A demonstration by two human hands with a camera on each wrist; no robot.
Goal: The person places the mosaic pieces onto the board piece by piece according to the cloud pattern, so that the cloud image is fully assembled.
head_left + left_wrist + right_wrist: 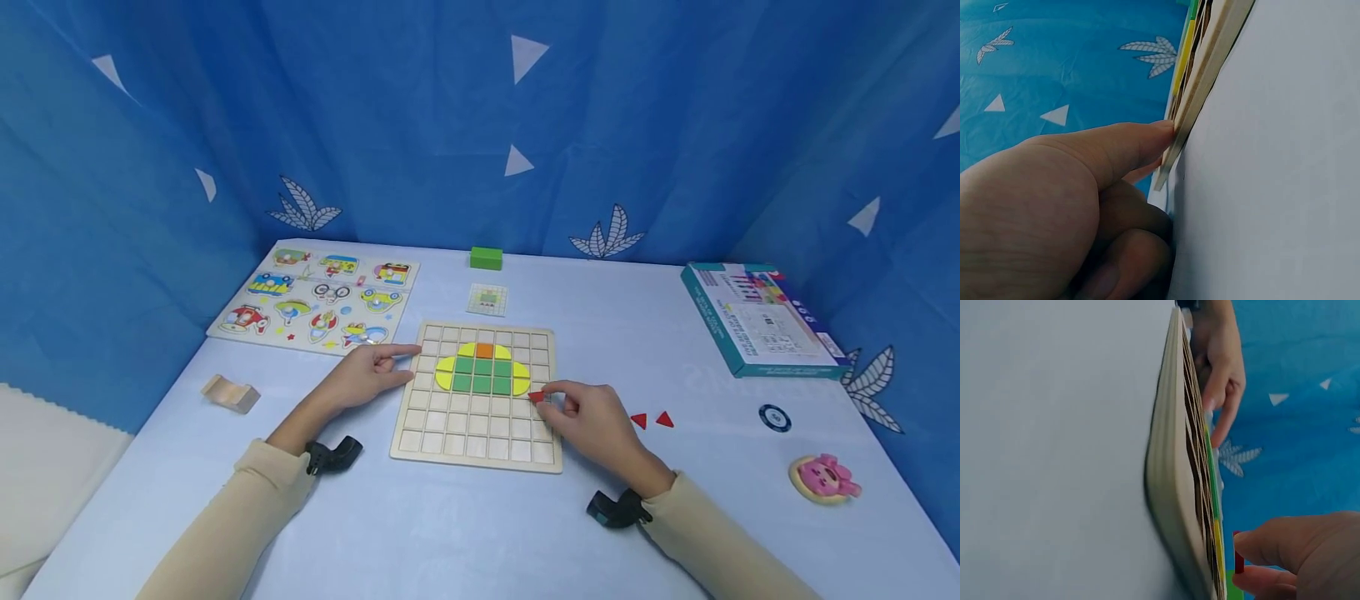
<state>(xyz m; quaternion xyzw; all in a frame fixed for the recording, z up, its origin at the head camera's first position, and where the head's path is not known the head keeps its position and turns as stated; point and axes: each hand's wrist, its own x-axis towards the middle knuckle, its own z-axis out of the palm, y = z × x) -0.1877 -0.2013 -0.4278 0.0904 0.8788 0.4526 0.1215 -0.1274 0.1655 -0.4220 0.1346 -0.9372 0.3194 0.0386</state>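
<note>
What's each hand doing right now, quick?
Left hand: open, index finger straight against the left edge of the wooden grid board, holding nothing.
Right hand: pinching a small red piece at the board's right side.

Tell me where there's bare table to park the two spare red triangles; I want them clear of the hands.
Bare patches: between the grid board and the blue box, and the near edge in front of the board. Also between the wooden block and the left hand. Crowded: around the right hand, which pinches a red piece beside the triangles.
</note>
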